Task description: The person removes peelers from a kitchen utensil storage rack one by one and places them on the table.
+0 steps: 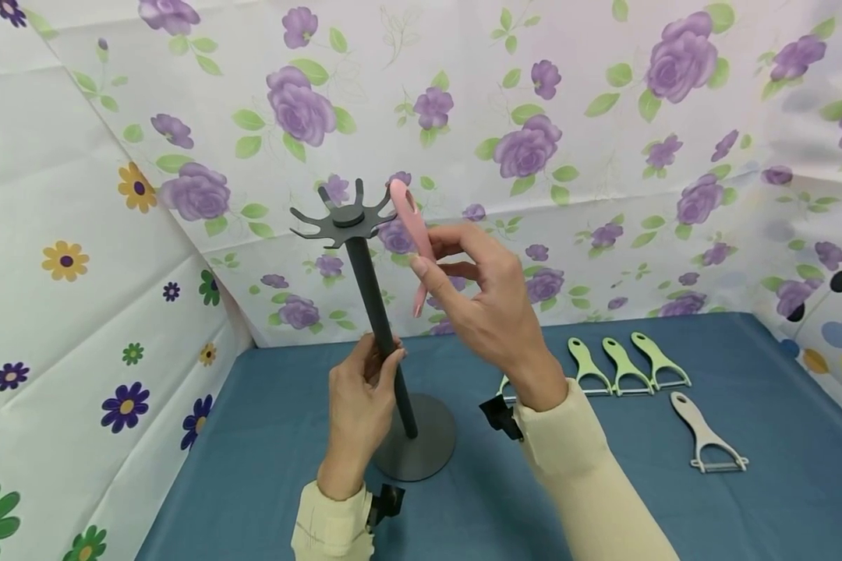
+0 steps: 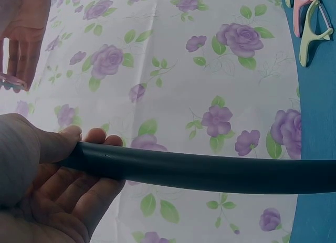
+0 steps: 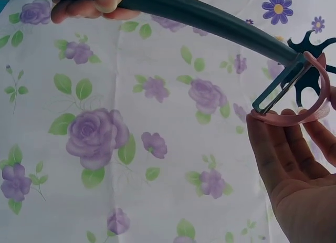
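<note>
A dark grey stand has an upright pole [image 1: 368, 288], a round base [image 1: 429, 440] and a ring of curved hooks [image 1: 337, 226] on top. My left hand [image 1: 358, 397] grips the pole partway down, thumb on the near side. The right hand [image 1: 487, 304] pinches a pink peeler [image 1: 414, 222] between thumb and fingers beside the top. Its handle end points up, right at the tip of a right-hand hook in the head view. In the right wrist view, the peeler's blade [image 3: 286, 88] faces the camera, with the fingers [image 3: 262, 140] along its curved frame.
Several green peelers [image 1: 620, 362] lie in a row at the table's back right, with a white peeler [image 1: 698, 428] in front. Another pink peeler [image 2: 298, 14] lies among the green ones. Flowered cloth [image 1: 449, 156] hangs behind the blue table [image 1: 267, 436].
</note>
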A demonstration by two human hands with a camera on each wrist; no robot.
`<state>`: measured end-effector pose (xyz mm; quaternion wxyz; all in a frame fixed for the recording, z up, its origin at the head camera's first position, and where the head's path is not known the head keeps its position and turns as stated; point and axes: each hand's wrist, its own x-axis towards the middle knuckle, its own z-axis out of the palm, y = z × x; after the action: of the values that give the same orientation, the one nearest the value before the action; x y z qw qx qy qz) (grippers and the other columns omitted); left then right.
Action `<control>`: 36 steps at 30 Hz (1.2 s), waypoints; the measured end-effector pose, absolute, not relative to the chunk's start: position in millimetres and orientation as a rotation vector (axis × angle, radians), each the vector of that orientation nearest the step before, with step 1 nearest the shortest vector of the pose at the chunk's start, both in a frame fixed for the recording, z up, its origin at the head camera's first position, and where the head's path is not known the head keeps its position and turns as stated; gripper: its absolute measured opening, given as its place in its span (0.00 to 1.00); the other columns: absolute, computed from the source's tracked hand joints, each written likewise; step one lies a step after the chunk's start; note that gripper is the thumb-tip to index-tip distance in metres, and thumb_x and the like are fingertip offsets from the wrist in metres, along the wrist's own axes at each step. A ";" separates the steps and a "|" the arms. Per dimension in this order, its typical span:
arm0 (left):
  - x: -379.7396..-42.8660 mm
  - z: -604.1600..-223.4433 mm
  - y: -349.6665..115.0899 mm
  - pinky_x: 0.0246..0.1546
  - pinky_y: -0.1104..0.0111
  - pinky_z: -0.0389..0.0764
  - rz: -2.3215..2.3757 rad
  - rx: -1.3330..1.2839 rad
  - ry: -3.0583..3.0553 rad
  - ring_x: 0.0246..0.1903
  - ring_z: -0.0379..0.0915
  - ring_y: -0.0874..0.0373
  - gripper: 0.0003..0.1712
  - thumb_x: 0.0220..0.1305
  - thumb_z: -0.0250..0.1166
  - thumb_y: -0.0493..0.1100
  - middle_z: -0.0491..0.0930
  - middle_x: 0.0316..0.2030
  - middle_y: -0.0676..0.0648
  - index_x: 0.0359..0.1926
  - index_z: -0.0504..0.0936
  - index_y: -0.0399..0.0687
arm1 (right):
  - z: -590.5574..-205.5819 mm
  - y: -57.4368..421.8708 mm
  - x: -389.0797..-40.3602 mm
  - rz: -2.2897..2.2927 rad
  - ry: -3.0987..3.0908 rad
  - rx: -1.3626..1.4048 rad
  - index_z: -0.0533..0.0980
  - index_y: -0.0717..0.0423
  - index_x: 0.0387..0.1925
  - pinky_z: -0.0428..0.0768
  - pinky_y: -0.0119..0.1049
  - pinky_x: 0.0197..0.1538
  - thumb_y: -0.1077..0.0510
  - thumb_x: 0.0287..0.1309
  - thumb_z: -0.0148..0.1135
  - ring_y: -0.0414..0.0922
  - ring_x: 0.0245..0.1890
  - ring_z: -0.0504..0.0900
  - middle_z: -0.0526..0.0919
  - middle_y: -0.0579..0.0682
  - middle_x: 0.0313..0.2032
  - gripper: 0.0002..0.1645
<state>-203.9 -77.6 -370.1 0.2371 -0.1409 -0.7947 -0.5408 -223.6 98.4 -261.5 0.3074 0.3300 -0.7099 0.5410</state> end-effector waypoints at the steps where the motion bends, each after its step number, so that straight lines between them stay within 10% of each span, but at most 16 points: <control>1: -203.9 -370.2 -77.7 0.48 0.59 0.89 -1.485 -0.383 -2.181 0.42 0.89 0.53 0.08 0.73 0.64 0.41 0.88 0.42 0.40 0.48 0.83 0.43 | -261.4 99.1 -223.2 1.426 -1.879 0.875 0.81 0.59 0.52 0.89 0.37 0.50 0.62 0.66 0.66 0.41 0.46 0.83 0.84 0.51 0.45 0.14; 36: -203.6 -370.7 -76.2 0.49 0.57 0.89 -1.492 -0.357 -2.194 0.44 0.89 0.52 0.09 0.73 0.64 0.42 0.89 0.43 0.41 0.49 0.84 0.44 | -286.4 127.1 -218.7 1.327 -2.007 0.773 0.81 0.55 0.52 0.88 0.36 0.49 0.57 0.68 0.67 0.40 0.45 0.83 0.85 0.48 0.43 0.13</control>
<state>-203.6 -76.2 -370.7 0.2302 -0.1297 -0.7975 -0.5424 -218.7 127.1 -286.4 0.3023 0.2916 -0.7569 0.5006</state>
